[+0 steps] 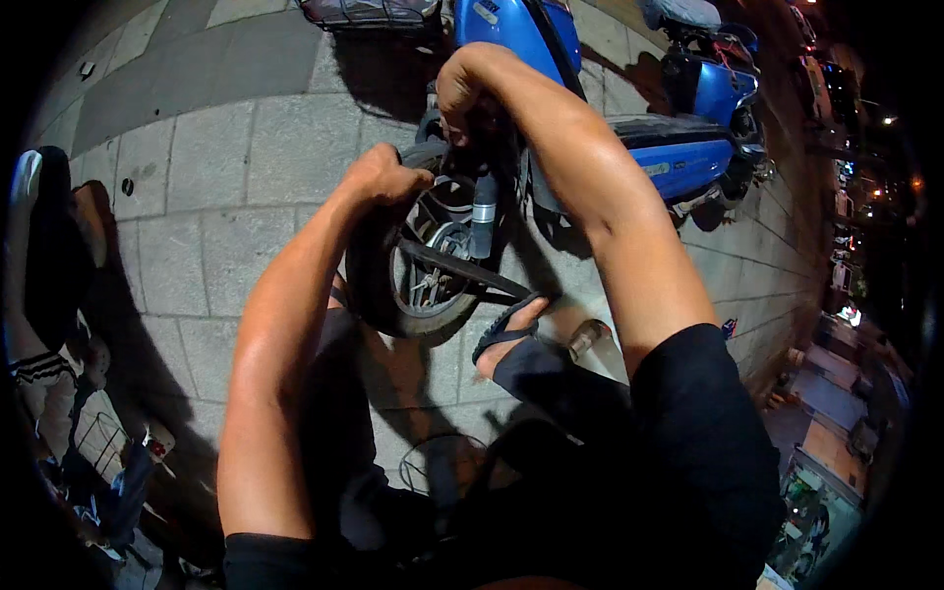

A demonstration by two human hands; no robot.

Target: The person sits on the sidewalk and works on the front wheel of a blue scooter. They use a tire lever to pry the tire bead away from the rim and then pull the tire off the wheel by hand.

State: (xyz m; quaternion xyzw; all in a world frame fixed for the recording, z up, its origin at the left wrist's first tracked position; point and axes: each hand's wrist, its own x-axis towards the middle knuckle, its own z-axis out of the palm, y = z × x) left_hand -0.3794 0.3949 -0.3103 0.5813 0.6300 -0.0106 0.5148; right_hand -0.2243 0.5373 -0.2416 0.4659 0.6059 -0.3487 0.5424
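Note:
My left hand [388, 177] has its fingers closed on the upper left of a black tyre [372, 295] on a spoked alloy wheel of a blue scooter [501, 25]. My right hand [467, 98] is higher, curled in shadow above the wheel; what it grips is hidden. A grey cylinder [482, 216] stands upright beside the wheel hub. A long black bar [462, 267] slants across the wheel down to the right, where my sandalled foot [521, 324] is at its end.
Another blue scooter [718, 93] stands behind at the right. A metal object [585, 339] lies by my right leg. Dark parked things [49, 265] line the left edge. Grey pavers [226, 167] form the ground, with a lit street along the far right.

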